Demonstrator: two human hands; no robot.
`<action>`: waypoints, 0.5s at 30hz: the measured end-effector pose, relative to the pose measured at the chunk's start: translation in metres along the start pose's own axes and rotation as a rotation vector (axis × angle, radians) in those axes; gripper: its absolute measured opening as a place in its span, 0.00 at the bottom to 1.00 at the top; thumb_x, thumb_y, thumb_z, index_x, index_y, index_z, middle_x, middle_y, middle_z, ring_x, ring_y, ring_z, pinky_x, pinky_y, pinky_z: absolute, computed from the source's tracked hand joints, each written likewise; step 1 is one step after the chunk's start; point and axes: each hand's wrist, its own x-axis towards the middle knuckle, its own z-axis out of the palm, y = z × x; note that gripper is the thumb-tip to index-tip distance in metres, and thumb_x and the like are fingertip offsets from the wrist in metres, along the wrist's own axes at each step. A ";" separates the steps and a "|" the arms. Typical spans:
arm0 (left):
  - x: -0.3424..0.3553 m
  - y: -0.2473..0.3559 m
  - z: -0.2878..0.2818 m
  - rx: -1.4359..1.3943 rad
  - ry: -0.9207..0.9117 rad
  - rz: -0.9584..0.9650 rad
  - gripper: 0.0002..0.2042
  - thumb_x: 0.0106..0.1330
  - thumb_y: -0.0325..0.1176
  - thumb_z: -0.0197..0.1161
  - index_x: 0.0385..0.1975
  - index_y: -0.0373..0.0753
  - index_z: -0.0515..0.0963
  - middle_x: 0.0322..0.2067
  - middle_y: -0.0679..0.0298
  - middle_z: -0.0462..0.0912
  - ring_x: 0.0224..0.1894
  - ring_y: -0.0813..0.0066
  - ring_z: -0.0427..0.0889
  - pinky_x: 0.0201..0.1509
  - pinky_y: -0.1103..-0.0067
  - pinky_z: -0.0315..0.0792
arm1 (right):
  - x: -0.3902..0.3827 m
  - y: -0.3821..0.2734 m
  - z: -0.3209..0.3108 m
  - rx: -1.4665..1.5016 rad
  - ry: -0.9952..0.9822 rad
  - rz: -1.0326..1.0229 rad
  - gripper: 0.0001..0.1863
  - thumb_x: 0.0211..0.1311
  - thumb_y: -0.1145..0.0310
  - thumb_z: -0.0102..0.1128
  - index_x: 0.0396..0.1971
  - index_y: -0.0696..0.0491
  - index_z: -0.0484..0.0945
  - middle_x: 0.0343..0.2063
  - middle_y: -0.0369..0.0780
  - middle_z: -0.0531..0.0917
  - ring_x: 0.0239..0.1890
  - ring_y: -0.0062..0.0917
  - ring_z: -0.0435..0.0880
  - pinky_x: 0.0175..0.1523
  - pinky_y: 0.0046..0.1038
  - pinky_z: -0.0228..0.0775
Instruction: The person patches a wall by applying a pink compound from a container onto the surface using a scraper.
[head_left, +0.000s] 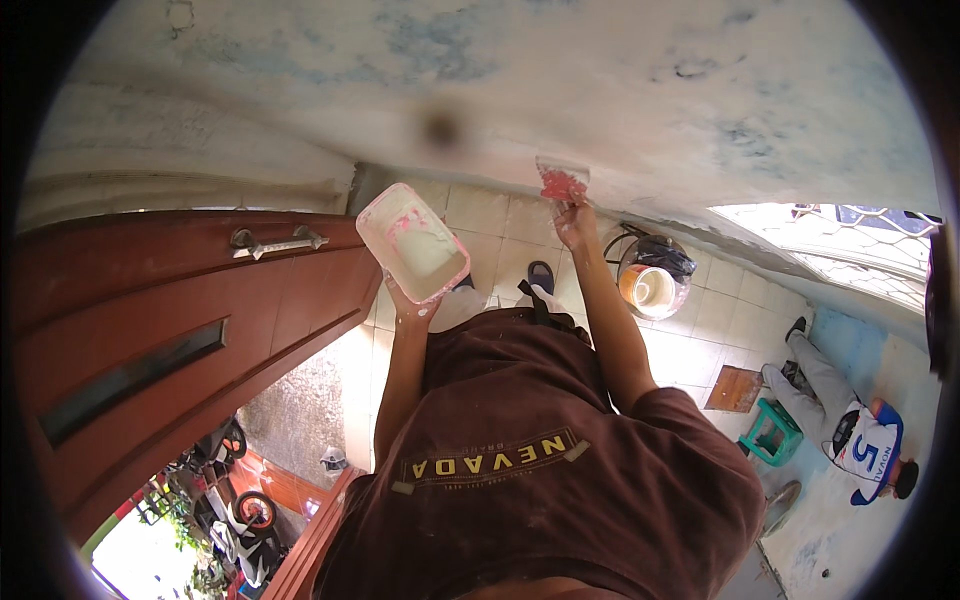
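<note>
My left hand [412,307] grips a pale rectangular tub [386,258] by its near end, fingers mostly underneath. White paste coats the inside of the tub, and pink smears mark its walls and rim. In my right hand [573,222] is a putty knife [562,180] with a wide blade and red-pink patches. Its blade edge is close to the wall [620,95]; whether it touches cannot be told. The wall has a patchy white coat with blue showing through.
A red-brown door [180,290] with a metal handle stands at left. Right of my feet are an open bucket [652,290] and a black plastic bag [668,255]. Farther right are a green stool [771,432], another person [865,450], and a grilled window [840,245]. Motorbikes stand outside.
</note>
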 end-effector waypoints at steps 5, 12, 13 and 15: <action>-0.002 -0.008 0.011 -0.036 0.043 -0.042 0.35 0.68 0.57 0.56 0.71 0.47 0.61 0.69 0.47 0.62 0.66 0.38 0.64 0.69 0.45 0.62 | 0.092 0.021 -0.038 -0.016 0.200 0.042 0.11 0.71 0.70 0.56 0.50 0.44 0.75 0.50 0.31 0.78 0.55 0.28 0.77 0.61 0.40 0.71; -0.025 -0.008 -0.030 -0.030 0.063 0.106 0.34 0.70 0.58 0.53 0.72 0.47 0.60 0.70 0.48 0.62 0.66 0.39 0.64 0.69 0.45 0.61 | -0.019 -0.032 0.132 0.147 -0.008 0.155 0.08 0.76 0.68 0.48 0.45 0.54 0.73 0.50 0.41 0.82 0.52 0.31 0.81 0.57 0.38 0.75; -0.024 -0.007 -0.046 -0.035 0.072 0.121 0.34 0.71 0.57 0.52 0.72 0.47 0.60 0.70 0.48 0.61 0.67 0.39 0.64 0.69 0.45 0.61 | -0.045 -0.041 0.147 0.149 -0.073 0.133 0.07 0.74 0.69 0.51 0.44 0.55 0.75 0.47 0.41 0.84 0.50 0.32 0.82 0.57 0.38 0.76; -0.019 -0.006 -0.081 -0.051 0.089 0.152 0.33 0.72 0.56 0.50 0.72 0.46 0.59 0.70 0.47 0.61 0.67 0.38 0.64 0.70 0.46 0.61 | -0.098 -0.054 0.167 0.154 -0.207 0.093 0.07 0.68 0.73 0.58 0.43 0.57 0.78 0.41 0.42 0.86 0.47 0.33 0.84 0.56 0.37 0.77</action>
